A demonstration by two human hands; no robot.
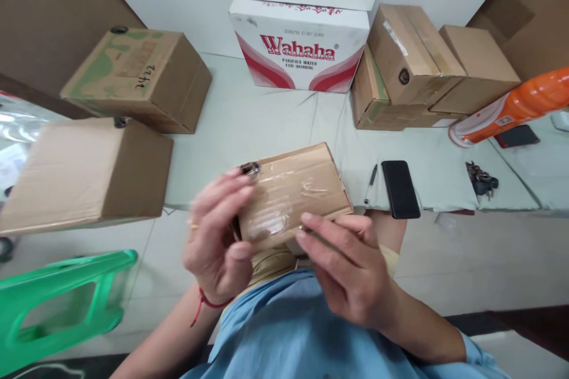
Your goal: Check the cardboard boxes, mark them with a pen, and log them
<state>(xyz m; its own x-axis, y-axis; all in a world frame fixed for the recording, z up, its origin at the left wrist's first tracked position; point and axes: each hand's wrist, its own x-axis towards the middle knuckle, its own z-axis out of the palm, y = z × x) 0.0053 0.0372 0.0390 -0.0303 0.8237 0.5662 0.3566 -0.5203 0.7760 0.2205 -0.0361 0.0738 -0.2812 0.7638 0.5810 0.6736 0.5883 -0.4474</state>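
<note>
**Close work at a table under pale green cloth (213, 154)**

A plain brown cardboard carton (62, 172) stands at left before a green-printed brown carton marked 2422 (171, 80); a white-and-red Wahaha water carton (302, 62) backs the table, with stacked brown cardboard boxes (413, 53) at right. Their contents are hidden. Held at the near edge, above the lap, is a flat, tape-covered brown cardboard box (297, 172), its broad face up, long axis running left to right, right end slightly farther away. The left hand (217, 234), blurred, curves half-open around its left end; how firmly, one cannot tell. The right hand (349, 272) closes in a pinch at the near side. Right of the box lie a black rectangular smartphone (400, 189) and a slim dark pen (371, 182). Smallest is a dark, glinting item (303, 228) between the right fingertips, unidentifiable.
</note>
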